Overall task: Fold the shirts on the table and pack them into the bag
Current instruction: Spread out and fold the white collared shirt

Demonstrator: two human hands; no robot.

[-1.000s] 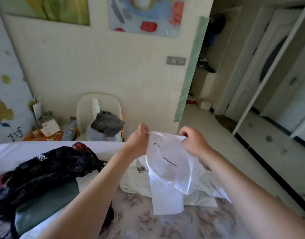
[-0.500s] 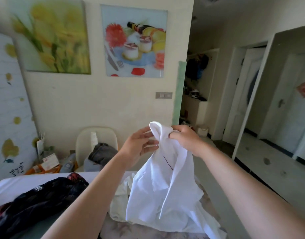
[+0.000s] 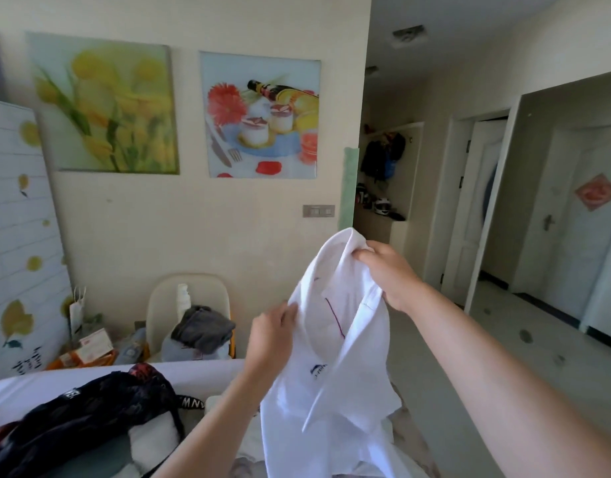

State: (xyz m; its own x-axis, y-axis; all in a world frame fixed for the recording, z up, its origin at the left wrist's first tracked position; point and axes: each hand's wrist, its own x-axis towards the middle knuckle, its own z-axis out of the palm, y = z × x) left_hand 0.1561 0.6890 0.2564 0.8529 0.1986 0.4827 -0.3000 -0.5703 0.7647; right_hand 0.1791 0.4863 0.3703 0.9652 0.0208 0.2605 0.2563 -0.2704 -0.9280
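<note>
The right hand (image 3: 388,276) and left hand (image 3: 271,339) each gripped a white collared fabric shirt (image 3: 349,391). The black patterned bag (image 3: 90,412) held folded pale garments (image 3: 152,439).

White "MNV" on strap (image 3: 192,403) of black bag (image 3: 90,415)

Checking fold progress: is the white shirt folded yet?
Unfolded: the white shirt hangs loose and rumpled, held by the right hand at its top and left hand lower.

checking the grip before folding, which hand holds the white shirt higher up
The right hand, which pinches the white shirt at its bunched top edge. The left hand grips the shirt's side edge, clearly lower down.
</note>
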